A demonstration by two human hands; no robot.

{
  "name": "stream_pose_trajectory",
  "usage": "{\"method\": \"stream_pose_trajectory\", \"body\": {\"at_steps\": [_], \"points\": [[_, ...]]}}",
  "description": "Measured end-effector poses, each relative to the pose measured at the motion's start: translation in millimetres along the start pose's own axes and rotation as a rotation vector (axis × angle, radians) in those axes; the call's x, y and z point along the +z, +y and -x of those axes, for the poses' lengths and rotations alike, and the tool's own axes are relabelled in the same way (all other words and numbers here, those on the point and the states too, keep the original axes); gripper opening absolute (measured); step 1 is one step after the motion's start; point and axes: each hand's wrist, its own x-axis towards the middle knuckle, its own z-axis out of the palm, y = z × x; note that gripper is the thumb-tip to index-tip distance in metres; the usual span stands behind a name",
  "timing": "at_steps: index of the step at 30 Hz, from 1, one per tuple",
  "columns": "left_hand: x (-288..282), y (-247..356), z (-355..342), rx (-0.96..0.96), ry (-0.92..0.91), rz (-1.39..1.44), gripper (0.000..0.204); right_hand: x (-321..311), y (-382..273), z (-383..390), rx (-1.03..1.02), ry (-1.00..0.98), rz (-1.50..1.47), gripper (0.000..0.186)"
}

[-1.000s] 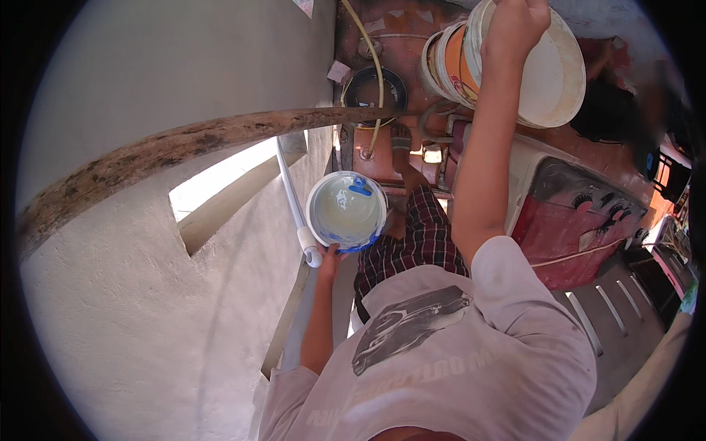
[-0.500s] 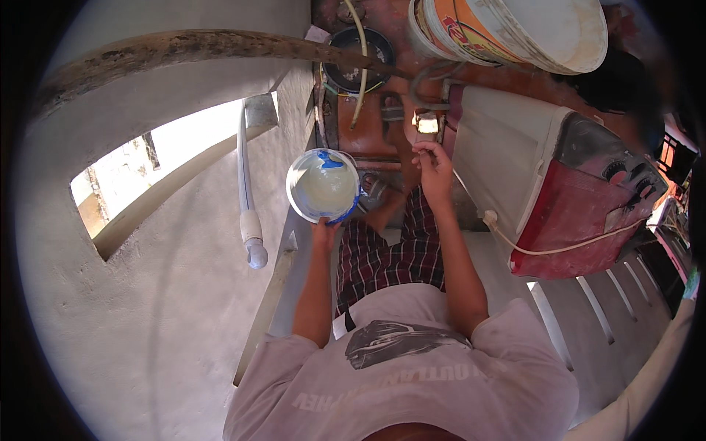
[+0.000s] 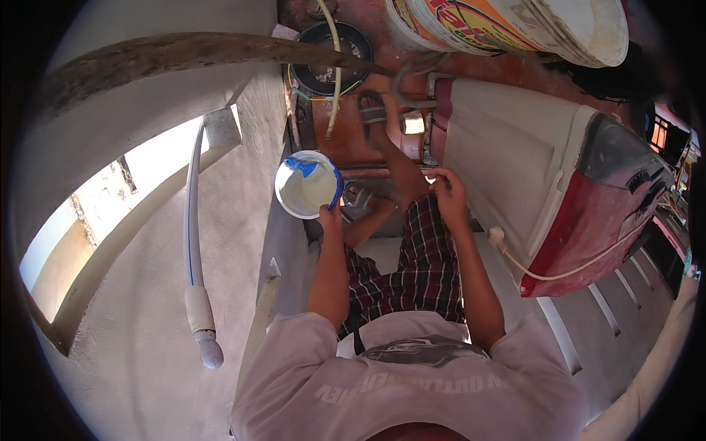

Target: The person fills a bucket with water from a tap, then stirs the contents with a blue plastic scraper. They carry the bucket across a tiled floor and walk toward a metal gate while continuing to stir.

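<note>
My left hand (image 3: 330, 215) is closed on the near right edge of a small white bucket (image 3: 282, 192). Pale liquid (image 3: 318, 192) shows inside the bucket, and a blue object (image 3: 300, 166) rests against its far inner wall; its kind is unclear. Blue smears the bucket's right side. Above my right knee, my right hand (image 3: 450, 195) has its thumb and fingers drawn together. Whatever they may hold is too small to make out. This hand is nearest to the washing machine (image 3: 500, 140), apart from it.
Ahead are a black basin (image 3: 312, 40), a hanging cream hose (image 3: 335, 73) and large buckets (image 3: 507, 29). A wooden pole (image 3: 198, 50) crosses the upper left. By the wall on the left hangs a white pipe (image 3: 193, 235). A cable (image 3: 566, 275) trails from the machine.
My right hand has come back toward my knee from beside the bright patch on the floor. One sandalled foot shows farther forward. The bucket stays in my left hand, and the whole view has shifted.
</note>
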Motion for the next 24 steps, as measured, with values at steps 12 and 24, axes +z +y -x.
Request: {"method": "stream_pose_trajectory", "body": {"at_steps": [12,24], "points": [[54.1,-21.2,-22.7,-0.017,0.134,0.148,0.031,-1.5,20.4,-6.4,-0.008,0.002,-0.005,0.019],[57.8,-53.1,-77.6,0.1,-0.135,-0.288,0.056,-11.5,25.0,15.5,-0.027,-0.005,0.007,0.016]]}}
